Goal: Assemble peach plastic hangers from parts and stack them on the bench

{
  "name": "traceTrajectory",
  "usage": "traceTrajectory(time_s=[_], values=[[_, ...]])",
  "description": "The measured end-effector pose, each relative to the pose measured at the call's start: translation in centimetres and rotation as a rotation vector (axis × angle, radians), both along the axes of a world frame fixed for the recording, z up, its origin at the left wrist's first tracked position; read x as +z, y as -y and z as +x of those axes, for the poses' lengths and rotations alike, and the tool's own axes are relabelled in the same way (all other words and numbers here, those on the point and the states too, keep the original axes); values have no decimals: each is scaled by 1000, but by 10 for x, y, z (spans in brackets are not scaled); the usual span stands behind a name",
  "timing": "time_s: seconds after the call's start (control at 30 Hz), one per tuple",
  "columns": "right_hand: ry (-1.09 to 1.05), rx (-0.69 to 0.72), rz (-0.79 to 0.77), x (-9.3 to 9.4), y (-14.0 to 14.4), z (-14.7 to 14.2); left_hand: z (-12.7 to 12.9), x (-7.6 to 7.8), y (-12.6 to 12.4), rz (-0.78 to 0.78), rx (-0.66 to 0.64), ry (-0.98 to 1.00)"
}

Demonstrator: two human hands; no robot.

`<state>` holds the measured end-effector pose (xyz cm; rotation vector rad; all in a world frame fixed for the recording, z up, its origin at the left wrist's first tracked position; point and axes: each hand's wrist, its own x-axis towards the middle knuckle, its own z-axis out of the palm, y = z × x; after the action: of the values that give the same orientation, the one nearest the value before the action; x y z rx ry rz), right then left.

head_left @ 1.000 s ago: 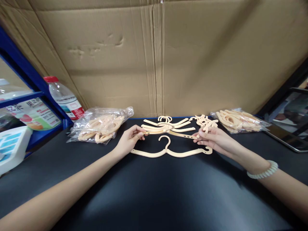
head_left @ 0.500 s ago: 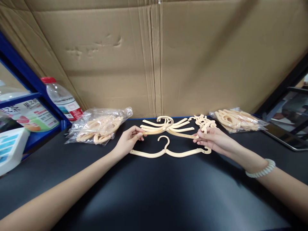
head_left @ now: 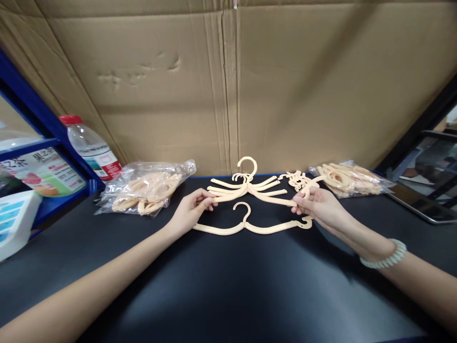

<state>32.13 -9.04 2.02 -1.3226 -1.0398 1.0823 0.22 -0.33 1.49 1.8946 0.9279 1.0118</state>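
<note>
We seem to be at a makeshift workstation. Behind the black tabletop [head_left: 228,286] we see a cardboard screen [head_left: 321,95]; left of the tabletop, a blue frame [head_left: 35,109].

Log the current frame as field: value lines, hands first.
left hand: pinches left end of held hanger
right hand: at its right end, with a small piece; whether joined, unclear
held hanger: hook up
near hanger: flat on black table, curled piece at right end
behind held hanger: several overlapping hangers
right of those: pile of small pieces
bags: left bag, right bag, both clear
backdrop: cardboard
</note>
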Motion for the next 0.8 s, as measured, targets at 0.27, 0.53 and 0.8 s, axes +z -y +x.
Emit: traceTrajectory(time_s=[0.27,0.53,0.8], values=[[-86,2,23,0,2,0,1,7,15,253,-42,-260],[-131,95,35,7,4,2,-10,36,23,687,-115,-734],[22,258,-40,21,-1,35,-31,62,13,605,-364,-820]])
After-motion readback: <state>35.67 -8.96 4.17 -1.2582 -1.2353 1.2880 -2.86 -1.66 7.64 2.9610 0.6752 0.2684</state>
